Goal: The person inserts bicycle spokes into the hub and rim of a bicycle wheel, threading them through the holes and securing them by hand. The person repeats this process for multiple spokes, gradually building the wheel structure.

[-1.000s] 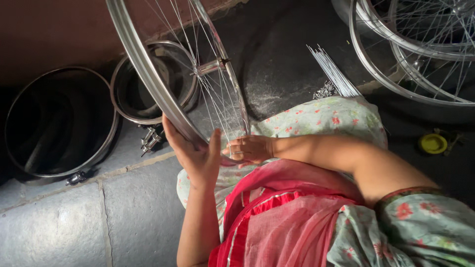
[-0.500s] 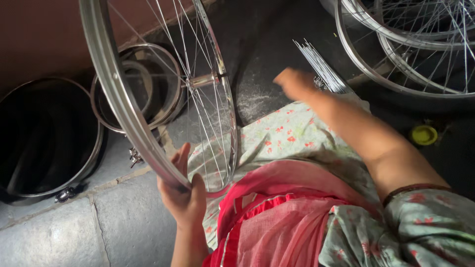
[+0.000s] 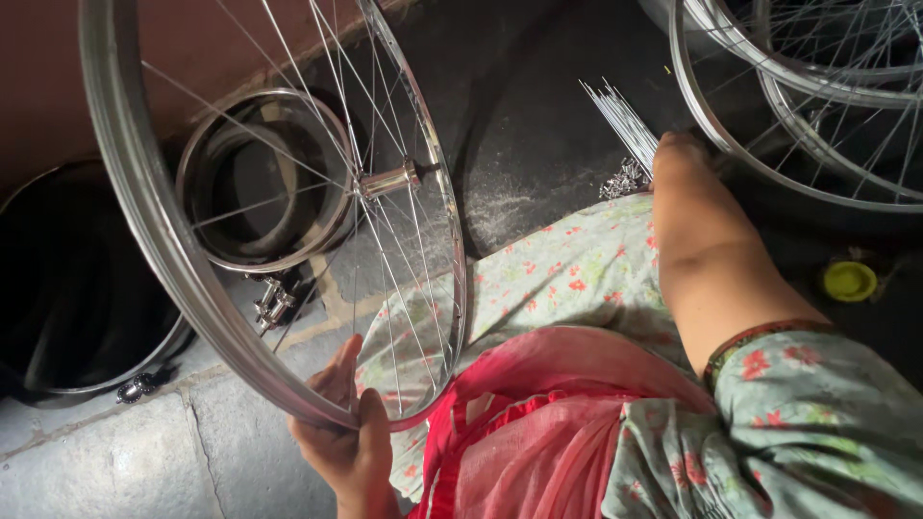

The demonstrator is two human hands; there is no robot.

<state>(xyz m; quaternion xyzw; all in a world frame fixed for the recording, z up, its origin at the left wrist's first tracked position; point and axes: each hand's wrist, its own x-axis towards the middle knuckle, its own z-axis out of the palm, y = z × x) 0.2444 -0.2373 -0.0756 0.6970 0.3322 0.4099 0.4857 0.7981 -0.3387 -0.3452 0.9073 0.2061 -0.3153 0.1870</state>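
A silver bicycle wheel (image 3: 144, 221) with thin spokes and a metal hub (image 3: 389, 180) stands upright over my lap. My left hand (image 3: 351, 437) grips its rim at the bottom, fingers wrapped around the metal. My right arm stretches out to the upper right, and my right hand (image 3: 681, 154) rests at the near end of a bundle of loose silver spokes (image 3: 620, 111) on the dark floor. Its fingers are hidden behind the hand, so whether it grips any spokes is unclear. A small pile of shiny nipples (image 3: 625, 180) lies just left of that hand.
Two more spoked wheels (image 3: 769, 154) lie stacked at the upper right. A round metal ring (image 3: 260, 183) and a dark round tub (image 3: 58, 298) sit on the left behind the held wheel. A yellow cap (image 3: 850, 281) lies on the right. Grey stone floor (image 3: 115, 461) below.
My right hand left the rim near my lap and reached out to the spoke bundle. My left hand slid down to grip the rim's bottom, and the wheel now looms larger.
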